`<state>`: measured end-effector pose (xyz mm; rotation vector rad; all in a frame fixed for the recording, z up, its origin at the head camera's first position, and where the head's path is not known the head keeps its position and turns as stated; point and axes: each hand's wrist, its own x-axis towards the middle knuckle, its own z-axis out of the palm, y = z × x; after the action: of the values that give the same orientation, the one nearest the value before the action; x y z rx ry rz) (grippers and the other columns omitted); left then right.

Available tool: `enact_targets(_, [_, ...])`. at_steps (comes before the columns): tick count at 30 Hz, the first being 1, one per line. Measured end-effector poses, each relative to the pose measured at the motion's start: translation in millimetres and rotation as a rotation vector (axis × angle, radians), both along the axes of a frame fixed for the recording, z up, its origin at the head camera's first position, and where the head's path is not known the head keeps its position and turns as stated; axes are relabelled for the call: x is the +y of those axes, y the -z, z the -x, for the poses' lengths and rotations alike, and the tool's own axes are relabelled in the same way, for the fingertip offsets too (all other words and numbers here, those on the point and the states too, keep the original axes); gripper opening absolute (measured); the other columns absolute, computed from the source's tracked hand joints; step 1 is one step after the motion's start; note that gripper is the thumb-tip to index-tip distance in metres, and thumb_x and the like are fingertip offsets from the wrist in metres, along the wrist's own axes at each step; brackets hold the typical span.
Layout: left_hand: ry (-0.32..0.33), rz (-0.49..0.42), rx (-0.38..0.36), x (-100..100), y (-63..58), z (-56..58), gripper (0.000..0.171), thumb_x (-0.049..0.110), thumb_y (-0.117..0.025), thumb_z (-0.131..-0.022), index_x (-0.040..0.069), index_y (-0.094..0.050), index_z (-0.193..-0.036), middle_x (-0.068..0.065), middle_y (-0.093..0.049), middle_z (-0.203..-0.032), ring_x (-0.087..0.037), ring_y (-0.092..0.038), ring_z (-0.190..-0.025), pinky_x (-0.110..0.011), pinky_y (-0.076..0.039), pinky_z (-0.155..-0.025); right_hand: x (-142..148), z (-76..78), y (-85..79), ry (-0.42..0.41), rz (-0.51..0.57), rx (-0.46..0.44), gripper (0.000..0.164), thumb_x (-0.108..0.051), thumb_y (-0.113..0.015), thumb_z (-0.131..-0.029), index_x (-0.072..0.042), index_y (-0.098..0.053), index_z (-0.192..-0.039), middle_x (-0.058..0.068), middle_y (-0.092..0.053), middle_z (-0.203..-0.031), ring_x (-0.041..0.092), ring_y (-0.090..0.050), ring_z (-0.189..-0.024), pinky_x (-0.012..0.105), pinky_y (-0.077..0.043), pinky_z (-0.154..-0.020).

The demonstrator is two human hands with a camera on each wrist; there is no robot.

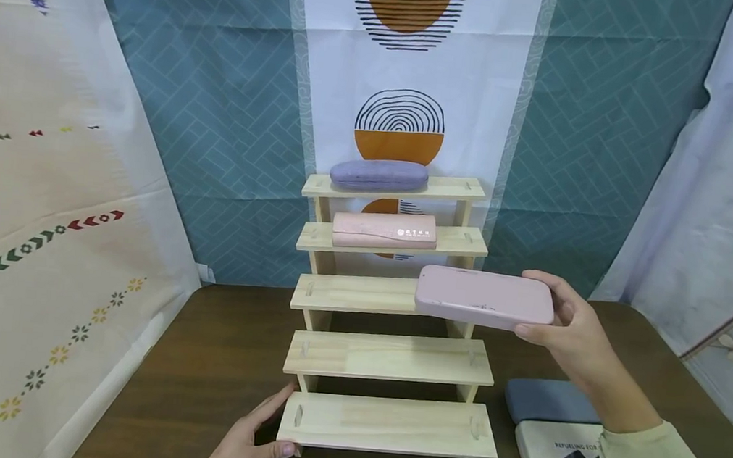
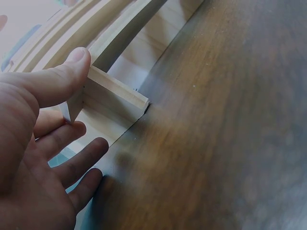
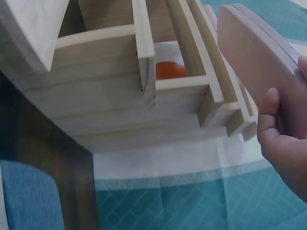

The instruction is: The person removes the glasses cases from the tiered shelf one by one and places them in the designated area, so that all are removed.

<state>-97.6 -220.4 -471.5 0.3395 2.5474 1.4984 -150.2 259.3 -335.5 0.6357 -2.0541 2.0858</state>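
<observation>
My right hand (image 1: 570,323) pinches the right end of a pale pink glasses case (image 1: 485,297) between thumb and fingers. In the head view this case overlaps the right end of the middle shelf of a stepped wooden display rack (image 1: 389,424). The right wrist view shows the case (image 3: 259,52) tilted beside the rack's upper tiers. Down at the rack's lower left corner, my left hand (image 1: 250,437) holds the lowest shelf, thumb at its front edge. The left wrist view has the thumb and a finger of the hand (image 2: 43,129) about the board's end, other fingers loosely bent.
A purple glasses case (image 1: 379,175) lies on the top shelf, a pink one with white lettering (image 1: 384,230) on the shelf below. Right of the rack, a blue case (image 1: 551,400) and a white lettered case (image 1: 546,448) lie on the dark table (image 1: 198,360). Cloth hangs behind and beside.
</observation>
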Motion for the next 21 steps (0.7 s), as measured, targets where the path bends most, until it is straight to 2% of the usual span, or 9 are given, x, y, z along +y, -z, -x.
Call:
enact_targets(8, [-0.002,0.009,0.015,0.0,0.3,-1.0,0.087,0.031,-0.084,-0.081,0.015,-0.042,-0.156,-0.013,-0.040,-0.157,-0.039,-0.030,-0.142,-0.061,-0.027,-0.108,15.5,1.6,4.8,-0.033,0.043,-0.015,0.067,0.019,-0.060,-0.088,-0.010,-0.045,-0.146,0.011,-0.045,-0.137,0.018,-0.051,-0.115,0.023,-0.050,-0.089])
enact_targets(21, [-0.003,-0.011,-0.002,0.9,-1.0,-0.8,0.086,0.030,-0.084,-0.081,0.017,-0.042,-0.156,-0.013,-0.039,-0.157,-0.039,-0.029,-0.143,-0.061,-0.027,-0.108,46.3,9.5,18.3,-0.170,0.108,-0.009,0.066,0.021,-0.050,-0.092,-0.008,-0.040,-0.150,0.010,-0.044,-0.140,0.016,-0.053,-0.117,0.025,-0.049,-0.092])
